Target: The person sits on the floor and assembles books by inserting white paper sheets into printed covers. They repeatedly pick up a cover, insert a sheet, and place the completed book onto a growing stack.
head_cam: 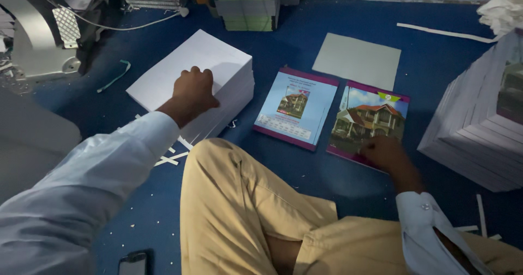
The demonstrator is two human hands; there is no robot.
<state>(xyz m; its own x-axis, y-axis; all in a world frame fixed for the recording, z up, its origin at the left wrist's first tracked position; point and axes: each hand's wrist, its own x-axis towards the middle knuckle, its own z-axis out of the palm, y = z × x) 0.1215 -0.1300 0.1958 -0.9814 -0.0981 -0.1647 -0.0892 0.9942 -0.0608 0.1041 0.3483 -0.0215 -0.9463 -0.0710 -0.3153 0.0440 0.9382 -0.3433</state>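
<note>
My left hand [192,92] rests fingers-down on a thick stack of white paper sheets [207,57] lying on the blue floor. My right hand [385,152] touches the near edge of a printed cover sheet showing a house with a red roof [370,117]. Beside it, to the left, lies a light blue printed cover with a small house picture [297,107]. I cannot tell whether either hand grips a sheet. My bent knee in tan trousers [234,199] sits between both arms.
A plain grey card [357,61] lies beyond the covers. A tall pile of bound books [479,128] stands at the right. Stacked green and grey paper [246,5] is at the back. Paper strips [171,158] litter the floor; a phone [132,264] lies near me.
</note>
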